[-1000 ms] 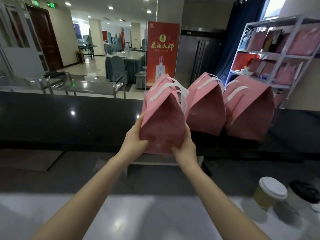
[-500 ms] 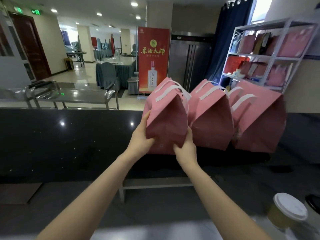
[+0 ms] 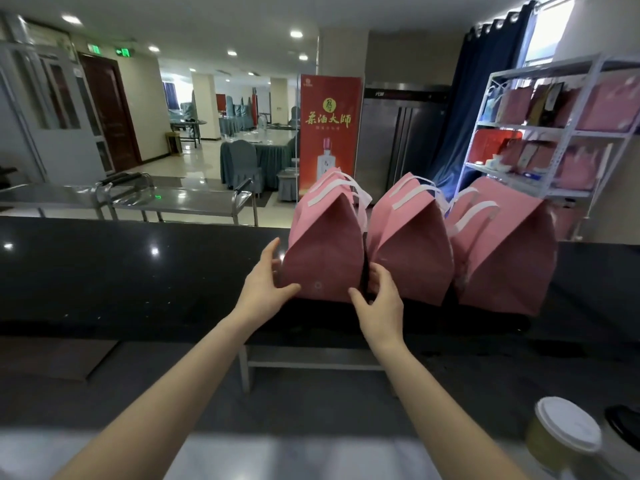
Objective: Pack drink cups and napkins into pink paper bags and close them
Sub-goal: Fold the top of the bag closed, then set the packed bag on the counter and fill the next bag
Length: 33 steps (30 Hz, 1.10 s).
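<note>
Three closed pink paper bags with white handles stand in a row on the black counter (image 3: 138, 271). My hands are at the leftmost pink bag (image 3: 325, 251). My left hand (image 3: 263, 285) lies against its left side with straight fingers, the thumb touching the lower front corner. My right hand (image 3: 379, 303) pinches the bag's lower right corner, thumb on the front and fingers curled into the gap beside the second bag (image 3: 412, 251). The third bag (image 3: 505, 258) leans at the right. What the bags contain is hidden.
On the lower surface at the bottom right stand a paper cup with a white lid (image 3: 564, 434) and a black-lidded cup (image 3: 623, 424). A white shelf (image 3: 561, 133) with more pink bags stands behind the counter. Steel trolleys (image 3: 180, 199) and a red banner (image 3: 329, 133) lie beyond.
The leftmost bag went from held up in both hands to standing on the counter beside the other two. My left fingers have straightened off its side.
</note>
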Each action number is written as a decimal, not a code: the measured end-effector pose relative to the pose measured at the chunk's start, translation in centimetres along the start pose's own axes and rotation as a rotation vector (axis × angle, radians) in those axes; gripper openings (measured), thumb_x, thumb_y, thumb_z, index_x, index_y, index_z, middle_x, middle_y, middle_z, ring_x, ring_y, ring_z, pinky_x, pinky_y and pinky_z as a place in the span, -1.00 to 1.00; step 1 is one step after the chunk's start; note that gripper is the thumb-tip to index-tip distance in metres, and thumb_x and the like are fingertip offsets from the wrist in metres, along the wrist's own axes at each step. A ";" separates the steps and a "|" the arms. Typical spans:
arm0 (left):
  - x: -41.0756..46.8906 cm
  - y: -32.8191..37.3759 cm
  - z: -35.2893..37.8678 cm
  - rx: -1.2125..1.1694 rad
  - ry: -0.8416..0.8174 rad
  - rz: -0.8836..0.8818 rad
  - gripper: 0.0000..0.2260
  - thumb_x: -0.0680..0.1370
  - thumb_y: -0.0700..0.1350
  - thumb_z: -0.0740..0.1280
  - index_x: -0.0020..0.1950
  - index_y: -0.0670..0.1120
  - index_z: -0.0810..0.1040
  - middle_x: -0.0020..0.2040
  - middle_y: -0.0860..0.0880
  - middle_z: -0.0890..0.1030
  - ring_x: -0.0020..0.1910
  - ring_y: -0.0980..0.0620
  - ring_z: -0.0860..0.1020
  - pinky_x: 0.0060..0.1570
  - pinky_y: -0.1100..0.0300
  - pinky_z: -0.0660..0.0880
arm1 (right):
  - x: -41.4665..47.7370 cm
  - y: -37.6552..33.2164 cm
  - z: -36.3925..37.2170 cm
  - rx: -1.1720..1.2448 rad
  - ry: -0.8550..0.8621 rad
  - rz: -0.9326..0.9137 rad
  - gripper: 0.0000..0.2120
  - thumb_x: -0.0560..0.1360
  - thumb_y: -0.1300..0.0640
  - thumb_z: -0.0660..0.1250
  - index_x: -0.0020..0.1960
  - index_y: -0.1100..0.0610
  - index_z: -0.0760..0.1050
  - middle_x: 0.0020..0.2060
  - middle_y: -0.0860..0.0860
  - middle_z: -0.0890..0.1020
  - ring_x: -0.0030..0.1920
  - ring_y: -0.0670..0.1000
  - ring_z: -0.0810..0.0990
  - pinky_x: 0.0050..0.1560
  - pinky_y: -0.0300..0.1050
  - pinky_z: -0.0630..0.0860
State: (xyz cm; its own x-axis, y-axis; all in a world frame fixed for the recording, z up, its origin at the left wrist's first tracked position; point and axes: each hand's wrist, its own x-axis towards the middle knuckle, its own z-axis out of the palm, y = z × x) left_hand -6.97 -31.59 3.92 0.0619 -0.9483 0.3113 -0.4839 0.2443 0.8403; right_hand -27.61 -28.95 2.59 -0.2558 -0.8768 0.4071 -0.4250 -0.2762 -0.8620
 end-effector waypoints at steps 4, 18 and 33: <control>-4.7 -0.3 -2.5 0.102 0.087 -0.068 -0.34 0.44 -0.10 0.48 0.47 0.12 0.28 0.20 0.07 0.50 0.17 0.10 0.48 0.17 0.15 0.45 | -2.2 -0.9 -1.3 -0.129 -0.122 -0.249 -0.61 0.50 0.17 0.38 0.31 0.05 0.45 0.20 -0.06 0.50 0.22 -0.08 0.47 0.28 -0.14 0.42; -27.2 -4.0 -18.6 0.895 0.266 -0.432 -0.81 0.50 0.05 0.33 0.07 0.04 0.59 -0.01 0.09 0.62 0.02 0.05 0.56 -0.04 0.12 0.51 | -12.7 -7.7 9.8 -0.460 -0.943 -1.021 -0.73 0.54 0.11 0.30 0.24 0.04 0.48 0.22 -0.04 0.51 0.24 0.03 0.44 0.17 -0.05 0.43; -33.0 -12.0 -40.5 0.965 0.516 -0.479 -0.74 0.47 0.04 0.40 0.14 0.04 0.58 0.10 0.06 0.57 0.10 0.03 0.46 0.10 0.08 0.45 | -23.9 -22.4 33.1 -0.304 -0.956 -1.262 -0.71 0.53 0.12 0.27 0.25 0.04 0.50 0.13 -0.01 0.57 0.09 0.06 0.49 0.03 -0.13 0.39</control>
State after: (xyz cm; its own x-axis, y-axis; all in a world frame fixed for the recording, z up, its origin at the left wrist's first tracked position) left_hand 32.16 4.97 1.53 0.6512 -0.6544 0.3842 -0.7586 -0.5741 0.3080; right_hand 16.80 -14.82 2.18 0.9321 -0.1056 0.3466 -0.1113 -0.9938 -0.0035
